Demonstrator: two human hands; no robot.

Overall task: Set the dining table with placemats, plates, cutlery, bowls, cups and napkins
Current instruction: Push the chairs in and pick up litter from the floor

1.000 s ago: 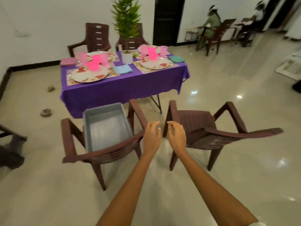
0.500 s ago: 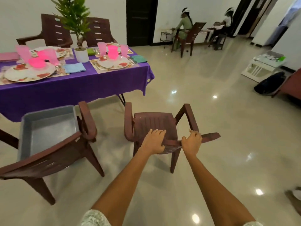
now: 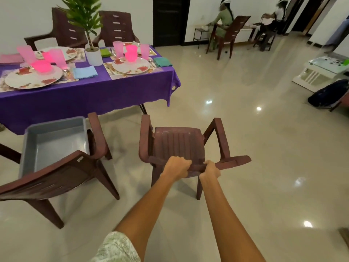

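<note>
- Brown plastic chair [image 3: 179,142] sat near centre in the head view, seat facing the purple-clothed table [image 3: 90,95], top rail of its back nearest the person.
- Left hand [image 3: 176,167] and right hand [image 3: 210,170] both gripped that top rail, fingers curled over the edge, knuckles up, the two hands close together, left of the rail's middle.
- Rail's long axis ran left-right; the arms came in roughly square to it. Neither hand was clearly nearer: both were already on it.
- Table lay far-left of the hands. The open stretch of its near edge, by the right corner, was ahead and slightly left of the chair, so my read is a forward push angled left.
- A second chair [image 3: 56,174] stood near left, just beside the first, apart from it, carrying a grey tub [image 3: 54,140] on its seat.
- Settings looked laid: floral plate [image 3: 132,66] with pink bowl [image 3: 130,56] on the right-hand placemat [image 3: 117,73], pink cups [image 3: 118,49], blue napkin [image 3: 85,72], teal napkin [image 3: 162,62]. Cutlery beside the plates was too small to confirm.
- Judgement: table work appeared near done, with seating the step in hand.
- Risk: the off-centre grip could yaw the chair on the glossy floor [image 3: 245,129].
</note>
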